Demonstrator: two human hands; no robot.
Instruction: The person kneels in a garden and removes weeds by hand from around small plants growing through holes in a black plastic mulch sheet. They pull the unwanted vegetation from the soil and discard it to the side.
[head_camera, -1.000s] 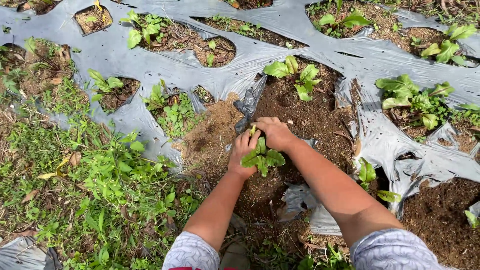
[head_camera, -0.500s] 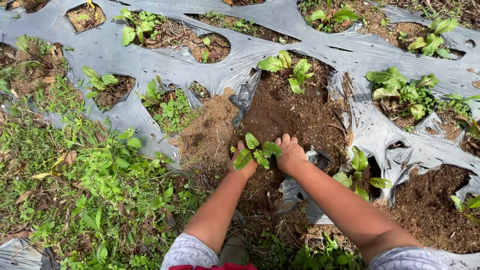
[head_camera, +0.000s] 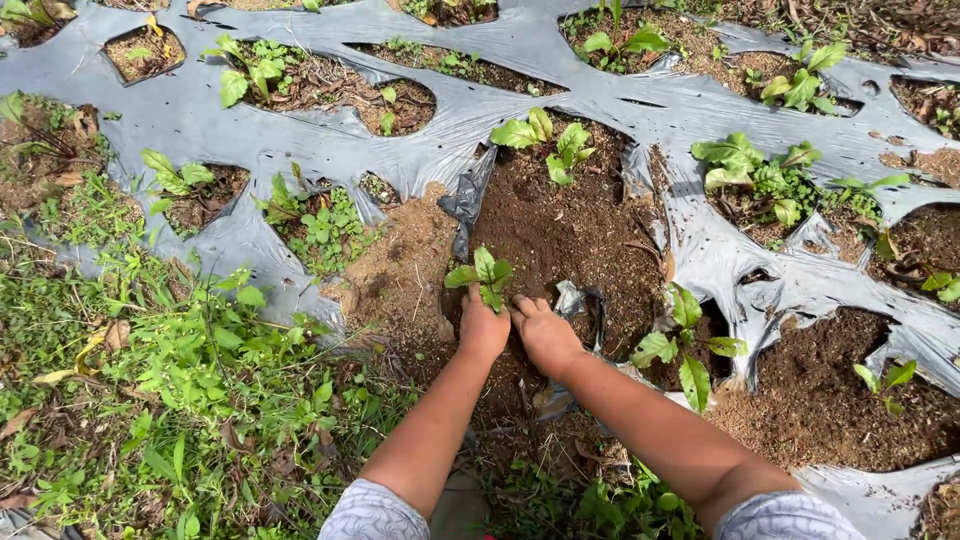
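At the torn opening: a leafy green seedling (head_camera: 481, 276) is seen upright in dark loose soil (head_camera: 570, 225), where the grey plastic mulch sheet (head_camera: 330, 140) has been ripped wide.
Progress, done: the seedling appears already set in the ground, since its leaves are clear of both hands and it is carried by neither.
Progress, left: firming of the soil at the stem is judged unfinished, as both hands are pressed into the earth just below the seedling.
Left hand (head_camera: 484, 328): laid knuckles-up on the soil directly below the seedling, fingers curled down into the earth; nothing is pinched, and whether soil is gripped cannot be told.
Right hand (head_camera: 545, 334): placed just right of the left hand, fingers held together and pushed flat against the soil; nothing is held.
Seedling against the grip: just above the 2 hands' fingertips, near the left hand's; contact with the stem cannot be told.
Beside the seedling: 1 planted seedling (head_camera: 682, 345) stands to its lower right, 1 taller pair of plants (head_camera: 545, 140) above it, and weedy grass (head_camera: 170, 400) well to its left.
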